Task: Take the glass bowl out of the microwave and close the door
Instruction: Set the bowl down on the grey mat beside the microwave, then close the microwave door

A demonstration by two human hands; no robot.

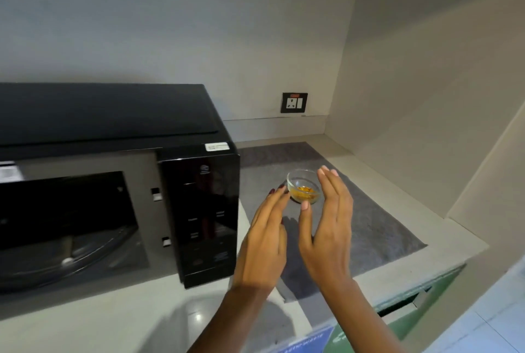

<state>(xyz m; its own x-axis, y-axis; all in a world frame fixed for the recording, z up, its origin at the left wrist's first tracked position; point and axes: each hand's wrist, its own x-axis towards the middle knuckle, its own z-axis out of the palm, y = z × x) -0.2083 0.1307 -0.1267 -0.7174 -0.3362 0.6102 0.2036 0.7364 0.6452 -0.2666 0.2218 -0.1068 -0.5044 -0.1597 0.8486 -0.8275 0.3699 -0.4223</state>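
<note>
- The bowl [303, 186] sits on a grey mat [369, 224] on the surface [366, 159], between the fingertips of both hands, with something yellow inside.
- Left hand [264, 242]: fingers straight and spread, tips at the bowl's left side, holding nothing; contact cannot be told.
- Right hand [329, 227]: flat and wide, fingers beside the bowl's right rim, thumb in front of it.
- Microwave [113, 182] stands just left of the left hand, its cavity exposed and turntable visible.
- A wall socket [294, 102] lies beyond the hands.

Head camera looks forward and down, close over the counter [142, 315] and microwave [113, 182].
</note>
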